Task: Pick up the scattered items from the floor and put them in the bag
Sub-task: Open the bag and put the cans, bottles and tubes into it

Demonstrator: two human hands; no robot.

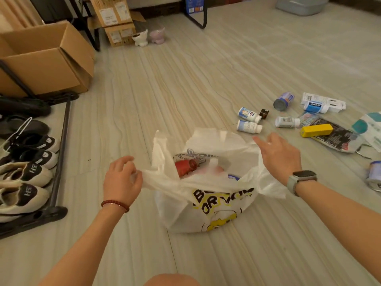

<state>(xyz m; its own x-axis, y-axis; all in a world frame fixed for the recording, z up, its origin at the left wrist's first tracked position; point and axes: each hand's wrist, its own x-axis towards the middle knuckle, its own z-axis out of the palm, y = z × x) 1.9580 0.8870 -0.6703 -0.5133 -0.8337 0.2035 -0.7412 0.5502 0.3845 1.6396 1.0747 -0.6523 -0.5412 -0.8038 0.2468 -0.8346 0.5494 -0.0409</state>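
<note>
A white plastic bag (206, 205) with black and yellow print stands open on the floor before me. Inside lie a red bottle (185, 166) and some packets. My left hand (121, 180) pinches the bag's left handle and pulls it outward. Over the bag's right rim, my right hand (278, 153) hovers with fingers spread and holds nothing. Scattered to the right are several small white bottles (249, 125), a tin can (283, 101), a yellow box (316, 130), a dark foil packet (338, 139) and a white carton (321, 102).
A shoe rack (59, 162) with several shoes stands at the left. Behind it sit open cardboard boxes (47, 58). Another can (374, 178) lies at the right edge beside a white-green pack (369, 126). Two small pots (148, 36) and a grey tub (301, 5) sit far back.
</note>
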